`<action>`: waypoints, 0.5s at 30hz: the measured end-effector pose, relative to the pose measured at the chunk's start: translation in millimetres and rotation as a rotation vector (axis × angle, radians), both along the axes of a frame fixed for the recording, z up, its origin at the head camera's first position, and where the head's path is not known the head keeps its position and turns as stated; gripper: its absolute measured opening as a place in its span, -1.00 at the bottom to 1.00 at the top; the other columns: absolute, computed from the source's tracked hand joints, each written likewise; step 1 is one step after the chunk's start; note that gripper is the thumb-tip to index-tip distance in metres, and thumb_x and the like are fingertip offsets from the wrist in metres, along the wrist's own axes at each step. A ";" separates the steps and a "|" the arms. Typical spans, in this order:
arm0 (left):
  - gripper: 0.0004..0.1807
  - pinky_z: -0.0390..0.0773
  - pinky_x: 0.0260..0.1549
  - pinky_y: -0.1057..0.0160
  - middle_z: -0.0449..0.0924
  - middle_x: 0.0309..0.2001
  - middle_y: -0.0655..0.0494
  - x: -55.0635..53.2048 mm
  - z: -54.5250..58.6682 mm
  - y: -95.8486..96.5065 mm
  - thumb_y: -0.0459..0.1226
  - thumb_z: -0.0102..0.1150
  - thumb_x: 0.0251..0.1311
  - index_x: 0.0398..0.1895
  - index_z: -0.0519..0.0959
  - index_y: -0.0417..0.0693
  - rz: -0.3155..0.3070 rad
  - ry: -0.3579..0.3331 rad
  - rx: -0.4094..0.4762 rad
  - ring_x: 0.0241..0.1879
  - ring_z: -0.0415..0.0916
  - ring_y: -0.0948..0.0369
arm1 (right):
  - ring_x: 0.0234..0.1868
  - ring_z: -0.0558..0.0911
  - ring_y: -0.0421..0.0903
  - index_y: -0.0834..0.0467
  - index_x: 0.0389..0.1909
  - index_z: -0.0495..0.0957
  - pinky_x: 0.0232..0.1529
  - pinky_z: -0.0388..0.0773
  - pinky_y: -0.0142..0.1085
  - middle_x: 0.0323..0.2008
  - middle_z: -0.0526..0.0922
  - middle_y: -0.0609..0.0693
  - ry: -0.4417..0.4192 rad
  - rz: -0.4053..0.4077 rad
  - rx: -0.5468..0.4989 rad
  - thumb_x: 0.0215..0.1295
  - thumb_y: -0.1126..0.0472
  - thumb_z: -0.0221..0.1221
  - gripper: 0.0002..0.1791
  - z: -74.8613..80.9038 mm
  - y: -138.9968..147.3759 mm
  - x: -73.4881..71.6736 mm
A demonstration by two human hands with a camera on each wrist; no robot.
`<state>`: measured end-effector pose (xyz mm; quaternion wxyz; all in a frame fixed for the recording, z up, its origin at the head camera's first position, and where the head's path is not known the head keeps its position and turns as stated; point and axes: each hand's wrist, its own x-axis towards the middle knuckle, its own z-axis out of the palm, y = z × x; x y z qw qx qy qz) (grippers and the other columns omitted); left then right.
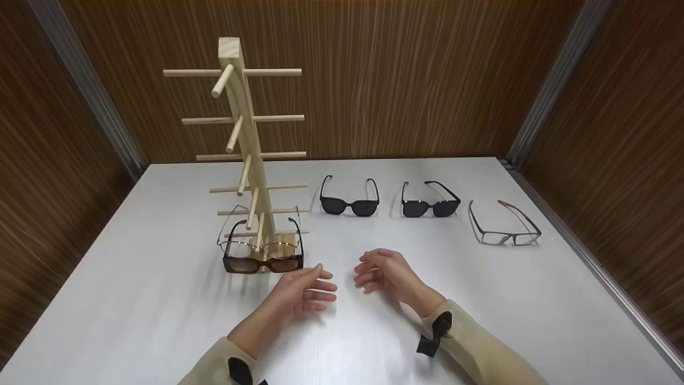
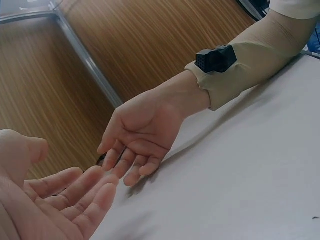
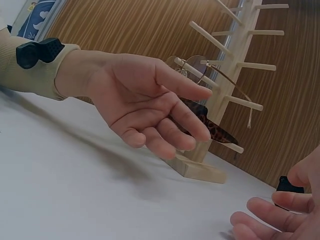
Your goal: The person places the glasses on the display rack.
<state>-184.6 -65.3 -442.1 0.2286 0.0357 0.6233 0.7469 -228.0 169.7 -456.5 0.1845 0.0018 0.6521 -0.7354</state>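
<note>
1. Display stand: the wooden eyewear stand (image 1: 251,139) occupies the left part of the table (image 1: 133,321). Steady its post during peg work; the tall, narrow form may tip.
2. Stand load: the wire-frame glasses (image 1: 279,249) and, in front and lower, the tortoiseshell sunglasses (image 1: 263,263) sit on lower pegs. Avoid knocking either pair.
3. Left hand (image 1: 304,291): near the tortoiseshell sunglasses. Grip: fingers extended and slightly parted, nothing held.
4. Left black sunglasses (image 1: 342,206): near the far edge, lenses toward the near edge, temples unfolded. Handle by the temples or frame rim; keep fingertips off the lenses.
5. Right hand (image 1: 386,274): well short of the far edge, palm inward. Grip: fingers loosely bent, nothing held.
6. Right black sunglasses (image 1: 416,208): near the far edge, temples unfolded. Support both sides evenly to spare the hinges.
7. Rectangular eyeglasses (image 1: 496,238): close to the right edge. Approach from above; sliding could scuff the rims.
</note>
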 end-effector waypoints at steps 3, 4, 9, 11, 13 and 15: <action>-0.40 0.60 -0.21 0.12 0.59 -0.10 -0.21 -3.9 -0.6 8.0 0.02 -0.03 0.32 0.09 0.39 -0.38 0.053 0.002 0.040 -0.13 0.59 -0.01 | -0.34 0.68 0.06 0.42 -0.01 0.33 -0.40 0.63 -0.20 -0.25 0.63 0.20 -0.012 -0.022 0.006 0.32 0.17 0.04 -0.61 3.1 2.7 -3.0; -0.39 0.58 -0.17 0.10 0.57 -0.06 -0.24 -5.3 -1.1 10.7 0.02 -0.05 0.33 0.12 0.37 -0.40 0.066 0.007 0.057 -0.09 0.57 -0.03 | -0.34 0.68 0.05 0.42 0.00 0.33 -0.39 0.63 -0.20 -0.24 0.63 0.20 -0.014 -0.031 0.007 0.33 0.17 0.04 -0.60 3.9 3.7 -4.2; -0.34 0.49 -0.02 0.02 0.42 0.11 -0.34 -13.7 -5.5 26.6 0.03 -0.14 0.37 0.21 0.27 -0.41 0.128 0.015 0.166 0.08 0.43 -0.13 | -0.29 0.67 0.08 0.43 0.04 0.31 -0.37 0.62 -0.21 -0.19 0.62 0.22 -0.009 -0.073 -0.007 0.34 0.18 0.03 -0.58 5.1 8.5 -10.1; -0.33 0.48 0.00 0.01 0.38 0.14 -0.36 -17.2 -7.2 34.2 0.03 -0.17 0.38 0.23 0.24 -0.42 0.165 0.006 0.208 0.11 0.40 -0.15 | -0.28 0.67 0.09 0.43 0.04 0.31 -0.36 0.62 -0.22 -0.18 0.62 0.23 -0.007 -0.095 -0.019 0.34 0.19 0.03 -0.59 4.3 9.4 -12.6; -0.34 0.46 0.01 0.00 0.36 0.15 -0.37 -20.5 -8.6 42.2 0.02 -0.18 0.39 0.24 0.23 -0.42 0.214 -0.011 0.251 0.12 0.38 -0.15 | -0.26 0.67 0.10 0.43 0.04 0.32 -0.37 0.62 -0.22 -0.18 0.62 0.23 -0.007 -0.118 -0.033 0.35 0.21 0.02 -0.61 3.5 9.3 -14.9; -0.36 0.45 0.03 0.00 0.36 0.16 -0.36 -24.5 -9.4 50.9 -0.01 -0.18 0.39 0.24 0.23 -0.41 0.273 -0.032 0.295 0.13 0.37 -0.15 | -0.26 0.67 0.10 0.42 0.02 0.34 -0.38 0.62 -0.21 -0.19 0.62 0.23 -0.006 -0.148 -0.041 0.35 0.24 0.00 -0.64 2.3 9.2 -17.6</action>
